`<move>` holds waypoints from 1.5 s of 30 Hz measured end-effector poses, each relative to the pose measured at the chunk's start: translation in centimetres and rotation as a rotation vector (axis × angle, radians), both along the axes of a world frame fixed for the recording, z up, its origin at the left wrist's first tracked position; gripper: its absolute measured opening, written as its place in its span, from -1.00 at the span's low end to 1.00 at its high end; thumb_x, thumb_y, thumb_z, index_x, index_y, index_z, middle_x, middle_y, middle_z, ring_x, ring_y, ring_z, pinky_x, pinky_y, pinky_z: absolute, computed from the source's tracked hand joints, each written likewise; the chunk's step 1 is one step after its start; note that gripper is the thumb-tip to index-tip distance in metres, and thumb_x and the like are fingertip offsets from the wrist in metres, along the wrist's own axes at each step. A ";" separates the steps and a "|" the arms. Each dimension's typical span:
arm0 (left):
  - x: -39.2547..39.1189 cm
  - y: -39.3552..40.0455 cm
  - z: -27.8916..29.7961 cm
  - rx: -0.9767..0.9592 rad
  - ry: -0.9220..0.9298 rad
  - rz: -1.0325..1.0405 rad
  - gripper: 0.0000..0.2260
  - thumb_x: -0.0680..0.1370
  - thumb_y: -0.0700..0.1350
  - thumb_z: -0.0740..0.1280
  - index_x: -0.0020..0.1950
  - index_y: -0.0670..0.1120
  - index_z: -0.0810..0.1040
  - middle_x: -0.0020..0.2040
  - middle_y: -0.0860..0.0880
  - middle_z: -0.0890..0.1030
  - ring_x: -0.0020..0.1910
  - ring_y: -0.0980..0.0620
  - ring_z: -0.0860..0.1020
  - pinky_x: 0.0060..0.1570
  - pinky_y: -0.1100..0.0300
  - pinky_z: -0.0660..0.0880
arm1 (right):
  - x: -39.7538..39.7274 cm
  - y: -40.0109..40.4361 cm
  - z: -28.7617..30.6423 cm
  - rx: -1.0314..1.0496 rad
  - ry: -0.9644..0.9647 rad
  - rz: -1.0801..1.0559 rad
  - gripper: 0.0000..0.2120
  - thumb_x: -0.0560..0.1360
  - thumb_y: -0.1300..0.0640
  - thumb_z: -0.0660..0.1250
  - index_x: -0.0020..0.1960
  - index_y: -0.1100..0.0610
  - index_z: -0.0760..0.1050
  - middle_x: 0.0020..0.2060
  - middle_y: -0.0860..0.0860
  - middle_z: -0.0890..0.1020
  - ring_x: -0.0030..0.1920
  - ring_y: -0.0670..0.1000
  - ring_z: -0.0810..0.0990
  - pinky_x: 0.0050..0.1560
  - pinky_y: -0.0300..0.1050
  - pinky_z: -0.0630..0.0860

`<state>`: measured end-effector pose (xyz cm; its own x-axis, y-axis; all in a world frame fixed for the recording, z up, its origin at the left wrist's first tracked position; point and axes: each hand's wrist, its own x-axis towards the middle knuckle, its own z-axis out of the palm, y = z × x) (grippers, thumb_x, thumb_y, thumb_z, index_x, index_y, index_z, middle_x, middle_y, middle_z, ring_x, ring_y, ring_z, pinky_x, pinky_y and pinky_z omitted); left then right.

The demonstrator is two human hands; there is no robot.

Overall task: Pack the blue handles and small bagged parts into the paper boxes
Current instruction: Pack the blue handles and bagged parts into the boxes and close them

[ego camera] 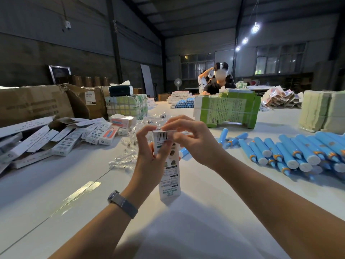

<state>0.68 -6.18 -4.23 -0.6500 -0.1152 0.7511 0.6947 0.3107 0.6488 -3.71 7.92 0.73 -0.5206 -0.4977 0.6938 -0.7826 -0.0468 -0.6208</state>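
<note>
Left hand (149,152) grips the box (169,171) around its upper body, fingers curled, holding it upright above the table (186,230). Right hand (188,139) pinches the top flap at the box's open end, fingers bent. Contents of the box can't be seen.

Handles (291,154) lie piled to the right, one just behind the box. Bags (128,146) are scattered behind the left hand. Packed boxes (65,139) are heaped at left.

Risks, judged:
- Flap may crease or tear if it is forced in at an angle, since thin paper buckles.
- Left grip may squeeze the box out of square, so the flap won't tuck.
- Box may get closed without a bag inside; can't verify.
</note>
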 end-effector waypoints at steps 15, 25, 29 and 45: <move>0.1 0.0 -0.2 -0.051 0.031 -0.013 -0.81 0.66 -0.16 0.16 0.18 0.03 0.18 -0.02 0.09 0.59 -0.12 -0.05 0.67 -0.21 0.15 0.65 | 0.4 0.5 1.1 0.024 -0.005 -0.054 -0.91 0.50 0.30 0.41 -0.06 0.15 0.64 -0.10 0.07 0.61 -0.15 -0.05 0.59 -0.20 -0.24 0.54; -0.1 -0.1 -0.1 0.065 0.013 -0.060 -0.92 0.67 0.03 0.05 0.14 0.20 0.24 -0.03 0.13 0.60 -0.06 -0.05 0.66 -0.13 -0.04 0.67 | 0.7 0.2 1.3 0.082 0.057 -0.139 -0.94 0.50 0.23 0.41 -0.09 0.10 0.62 -0.16 -0.07 0.57 -0.07 -0.03 0.56 -0.04 -0.13 0.58; -0.3 0.0 -0.3 0.043 0.026 -0.022 -0.90 0.71 -0.02 0.04 0.16 0.19 0.23 -0.03 0.16 0.60 -0.08 -0.05 0.66 -0.15 -0.04 0.67 | 1.0 0.0 1.3 0.089 0.083 -0.157 -0.91 0.52 0.24 0.40 -0.10 0.07 0.57 -0.17 -0.12 0.54 -0.08 -0.07 0.53 -0.07 -0.20 0.54; 0.4 0.3 -0.4 -0.058 0.019 0.008 -0.71 0.67 0.03 0.01 0.32 0.40 0.13 0.06 0.35 0.55 0.02 0.08 0.64 -0.07 0.05 0.66 | 1.0 -0.1 1.7 0.043 0.068 -0.179 -0.90 0.56 0.21 0.35 -0.13 0.08 0.55 -0.31 -0.23 0.56 -0.28 -0.31 0.49 -0.32 -0.43 0.42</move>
